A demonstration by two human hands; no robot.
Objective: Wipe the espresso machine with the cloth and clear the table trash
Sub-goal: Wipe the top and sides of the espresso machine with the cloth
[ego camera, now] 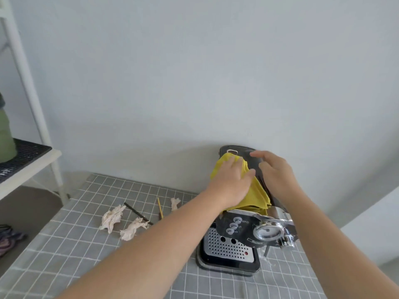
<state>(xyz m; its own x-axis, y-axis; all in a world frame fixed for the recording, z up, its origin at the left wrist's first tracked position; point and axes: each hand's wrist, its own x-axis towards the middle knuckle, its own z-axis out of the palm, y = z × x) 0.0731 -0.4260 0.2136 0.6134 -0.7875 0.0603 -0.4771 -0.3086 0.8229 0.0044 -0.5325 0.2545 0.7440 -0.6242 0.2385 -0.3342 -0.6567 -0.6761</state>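
A black and chrome espresso machine [244,231] stands at the table's right side against the wall. A folded yellow cloth [257,196] lies on its top. My left hand [231,180] presses flat on the cloth, fingers spread over it. My right hand [274,171] rests on the machine's top right edge beside the cloth, steadying it. Crumpled tissues [112,219] [132,230] [174,202], a black stick [138,213] and a yellow stick [160,208] lie on the table left of the machine.
The table wears a grey checked tablecloth [64,255]. A white shelf unit [32,162] with a black mat and a green object stands at the left. The wall runs right behind the machine.
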